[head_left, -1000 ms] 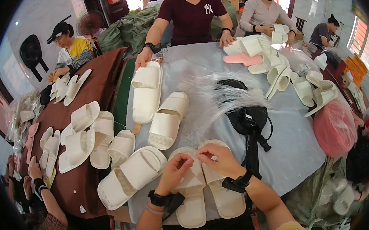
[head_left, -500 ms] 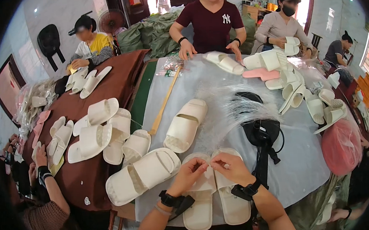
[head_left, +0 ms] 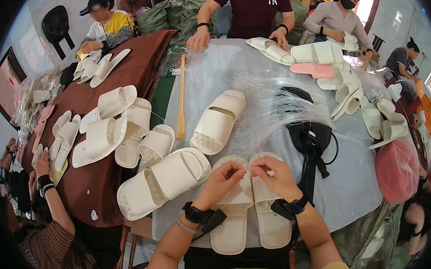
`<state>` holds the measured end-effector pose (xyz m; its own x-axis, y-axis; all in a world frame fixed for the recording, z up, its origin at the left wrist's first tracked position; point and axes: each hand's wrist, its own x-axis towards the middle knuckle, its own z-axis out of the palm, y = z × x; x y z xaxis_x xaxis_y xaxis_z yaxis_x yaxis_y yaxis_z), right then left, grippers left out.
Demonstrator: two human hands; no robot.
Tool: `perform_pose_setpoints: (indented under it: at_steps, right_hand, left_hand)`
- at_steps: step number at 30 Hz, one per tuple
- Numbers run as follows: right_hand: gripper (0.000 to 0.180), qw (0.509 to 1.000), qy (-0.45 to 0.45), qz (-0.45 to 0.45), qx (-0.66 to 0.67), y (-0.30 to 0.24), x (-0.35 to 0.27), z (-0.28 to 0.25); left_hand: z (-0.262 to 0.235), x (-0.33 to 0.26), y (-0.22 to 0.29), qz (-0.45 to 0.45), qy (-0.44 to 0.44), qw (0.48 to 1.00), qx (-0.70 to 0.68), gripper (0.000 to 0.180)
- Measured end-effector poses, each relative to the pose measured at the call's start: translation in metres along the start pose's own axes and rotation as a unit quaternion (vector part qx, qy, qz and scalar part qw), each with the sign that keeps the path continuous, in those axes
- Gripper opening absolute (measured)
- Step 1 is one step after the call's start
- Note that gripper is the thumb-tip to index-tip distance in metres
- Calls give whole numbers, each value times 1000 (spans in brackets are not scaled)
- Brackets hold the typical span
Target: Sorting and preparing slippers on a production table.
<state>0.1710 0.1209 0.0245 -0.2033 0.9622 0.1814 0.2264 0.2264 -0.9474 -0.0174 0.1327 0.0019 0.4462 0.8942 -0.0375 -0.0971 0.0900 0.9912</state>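
Stick [head_left: 181,99] swung nearer sheet's edge [head_left: 201,80]; hands [head_left: 226,180] over slippers [head_left: 230,226].

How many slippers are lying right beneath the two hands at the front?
2. The left slipper lies below the left hand; the right slipper is beside it, below the right hand. The hands hide parts of both, but likely no third.

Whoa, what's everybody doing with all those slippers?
The person's left hand and right hand are close together over a pair of cream slippers; whether the fingers hold something thin is too small to tell. A loose cream slipper lies farther up the table, beside some clear strands. Across the table, a co-worker in dark red has one hand at another slipper.
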Motion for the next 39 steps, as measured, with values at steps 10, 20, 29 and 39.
perform_pose_setpoints:
  at_steps: [10, 20, 29, 39]
  right_hand:
    - [10, 999, 22, -25, -43, -4, 1, -2]
    - [9, 998, 18, -31, -52, -6, 1, -1]
    - [10, 996, 18, -38, -76, -9, 0, -1]
    - [10, 990, -7, -41, -134, -7, -2, 3]
  left_hand:
    - [0, 0, 1, 4, -8, 1000, 4, 15]
    - [0, 0, 0, 9, -7, 1000, -1, 15]
    - [1, 0, 4, 6, -9, 1000, -8, 15]
    - [0, 1, -1, 2, -18, 1000, 18, 16]
